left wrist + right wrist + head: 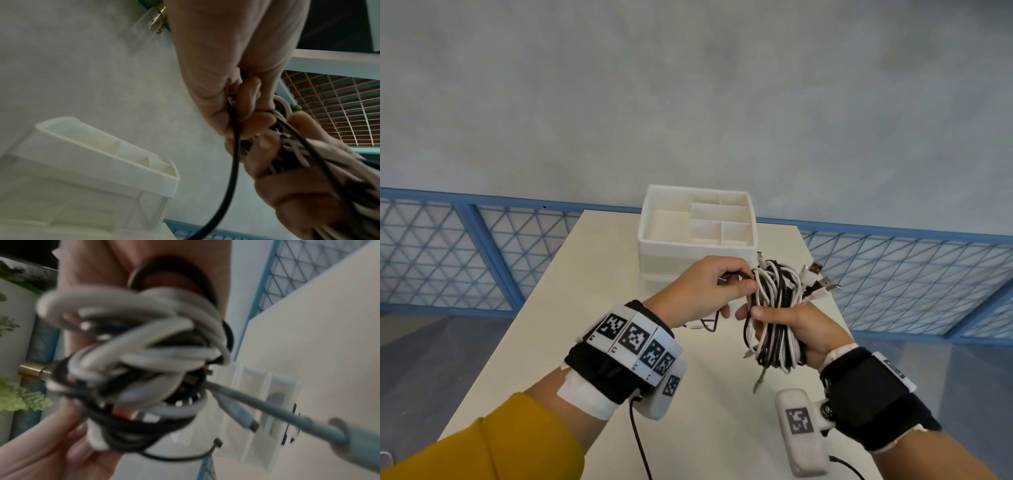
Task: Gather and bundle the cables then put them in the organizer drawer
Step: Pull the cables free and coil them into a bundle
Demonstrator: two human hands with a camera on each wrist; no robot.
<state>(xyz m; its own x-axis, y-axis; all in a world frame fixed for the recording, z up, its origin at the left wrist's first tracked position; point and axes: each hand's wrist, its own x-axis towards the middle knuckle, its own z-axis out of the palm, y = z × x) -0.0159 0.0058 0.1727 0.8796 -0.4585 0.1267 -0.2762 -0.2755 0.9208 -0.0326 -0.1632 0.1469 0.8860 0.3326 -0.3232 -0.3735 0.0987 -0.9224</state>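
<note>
A coiled bundle of black and white cables (pixel 777 308) hangs above the white table (pixel 571 301). My right hand (pixel 796 329) grips it round the middle. Several plug ends (pixel 820 279) stick out at its upper right. My left hand (pixel 709 291) pinches a black cable (pixel 233 162) against the bundle's upper left, and its loose end droops below. The white organizer (pixel 697 222) with open top compartments stands just behind the hands. The right wrist view shows the bundle (pixel 144 366) close up and blurred.
The organizer (pixel 86 162) stands at the table's far edge. A blue mesh railing (pixel 914 277) runs behind the table on both sides. Black wrist-camera cords (pixel 638 442) trail over the near part of the table.
</note>
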